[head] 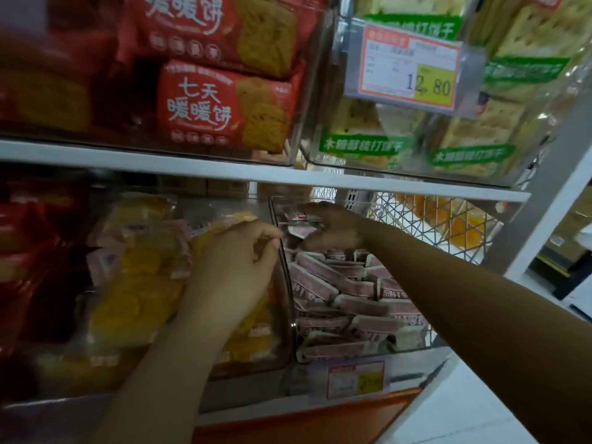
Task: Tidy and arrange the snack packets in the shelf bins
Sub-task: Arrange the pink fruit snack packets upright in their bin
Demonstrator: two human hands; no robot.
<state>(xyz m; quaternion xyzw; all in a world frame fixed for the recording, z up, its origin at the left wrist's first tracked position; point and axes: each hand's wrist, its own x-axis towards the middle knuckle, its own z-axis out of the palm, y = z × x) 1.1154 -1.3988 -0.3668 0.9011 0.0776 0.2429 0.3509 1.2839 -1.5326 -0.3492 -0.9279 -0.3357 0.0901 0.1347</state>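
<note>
Shelf bins (285, 283), hands (234, 267) deep inside

Yellow packets (141, 277), pink-and-white packets (346, 296), red biscuit bags (224, 104), green-banded cracker packs (362, 136).

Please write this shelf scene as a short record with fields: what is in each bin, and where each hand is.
upper left bin: red biscuit packets
upper right bin: green-labelled cracker packets, price tag showing 12.80 on the front
lower left bin: yellow snack packets
lower right bin: small pink-and-white packets, piled loosely
left hand: at the divider between the lower bins, fingers curled, over the yellow packets
right hand: reaching into the lower right bin, blurred; grip cannot be told
</note>
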